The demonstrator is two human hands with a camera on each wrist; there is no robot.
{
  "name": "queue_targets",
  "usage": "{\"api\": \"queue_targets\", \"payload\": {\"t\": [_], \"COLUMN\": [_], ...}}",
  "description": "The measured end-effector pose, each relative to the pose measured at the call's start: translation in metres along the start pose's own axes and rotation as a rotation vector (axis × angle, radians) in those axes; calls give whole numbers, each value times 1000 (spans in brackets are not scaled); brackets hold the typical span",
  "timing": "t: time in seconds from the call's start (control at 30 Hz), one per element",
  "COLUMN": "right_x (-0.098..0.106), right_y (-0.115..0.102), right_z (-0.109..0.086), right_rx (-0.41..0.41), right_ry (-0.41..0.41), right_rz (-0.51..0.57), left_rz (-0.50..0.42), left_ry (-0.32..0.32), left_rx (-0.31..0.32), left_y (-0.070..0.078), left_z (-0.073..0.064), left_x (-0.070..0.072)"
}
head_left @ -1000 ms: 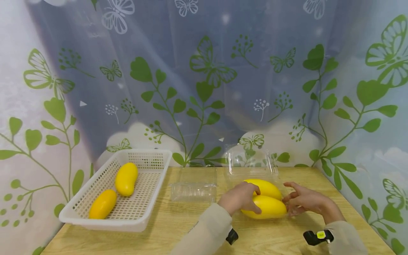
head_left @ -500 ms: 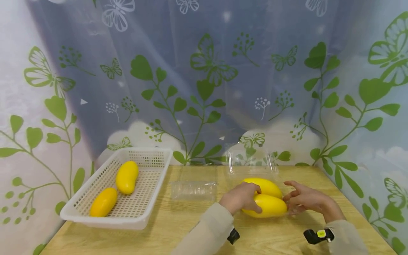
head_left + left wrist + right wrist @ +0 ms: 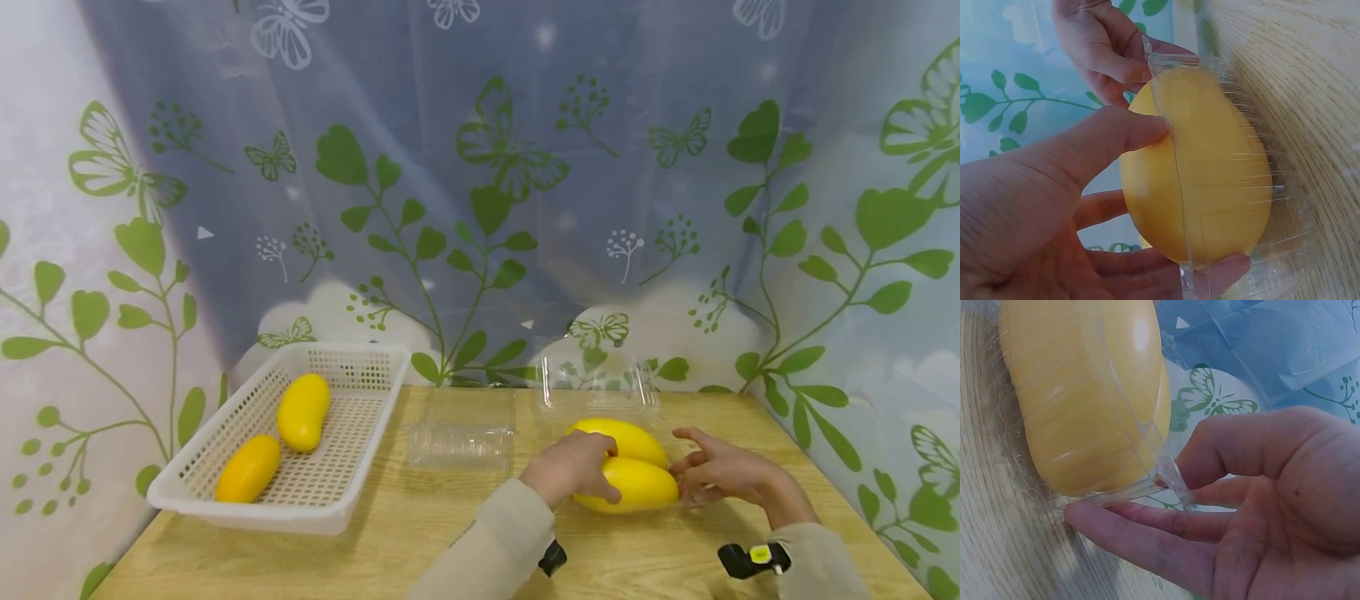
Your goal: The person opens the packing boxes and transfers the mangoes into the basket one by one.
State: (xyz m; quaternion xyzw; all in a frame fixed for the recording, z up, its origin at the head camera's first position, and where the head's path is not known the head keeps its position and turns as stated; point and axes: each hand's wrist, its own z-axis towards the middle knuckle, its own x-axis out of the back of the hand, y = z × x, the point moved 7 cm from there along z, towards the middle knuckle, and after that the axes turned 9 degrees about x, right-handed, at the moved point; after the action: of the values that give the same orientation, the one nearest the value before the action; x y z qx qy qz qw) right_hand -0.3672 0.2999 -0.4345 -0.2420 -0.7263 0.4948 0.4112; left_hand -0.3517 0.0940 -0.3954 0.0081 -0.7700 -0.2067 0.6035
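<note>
Well to the left of the hands, a white basket [image 3: 315,518] holds two yellow fruits [image 3: 303,412], and between it and the left hand a clear box [image 3: 459,446] lies on the worktop [image 3: 420,517]. The left hand [image 3: 573,467] grips the near fruit [image 3: 641,485], perhaps with the wall of the clear clamshell [image 3: 1291,237] too, which holds this and the far fruit [image 3: 630,440] side by side, lid [image 3: 600,387] raised beyond the hands, while the right hand [image 3: 735,475] pinches its right end. Since half a second ago, both holds are unchanged; only the head view has shifted slightly.
</note>
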Motion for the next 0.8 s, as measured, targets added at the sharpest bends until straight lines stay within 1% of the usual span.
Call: {"api": "queue_targets", "payload": {"t": [0.17, 0.5, 0.8], "right_x": [0, 1, 1], "right_y": [0, 2, 2], "right_z": [-1, 2, 1], "right_rx": [1, -7, -10], "right_ry": [1, 8, 14], "right_rz": [2, 3, 0], "left_rz": [0, 4, -11], "left_ry": [6, 5, -7], "left_rx": [-3, -11, 3], "left_y": [0, -2, -3], "left_z": [1, 1, 1], "left_x": [-1, 1, 0]}}
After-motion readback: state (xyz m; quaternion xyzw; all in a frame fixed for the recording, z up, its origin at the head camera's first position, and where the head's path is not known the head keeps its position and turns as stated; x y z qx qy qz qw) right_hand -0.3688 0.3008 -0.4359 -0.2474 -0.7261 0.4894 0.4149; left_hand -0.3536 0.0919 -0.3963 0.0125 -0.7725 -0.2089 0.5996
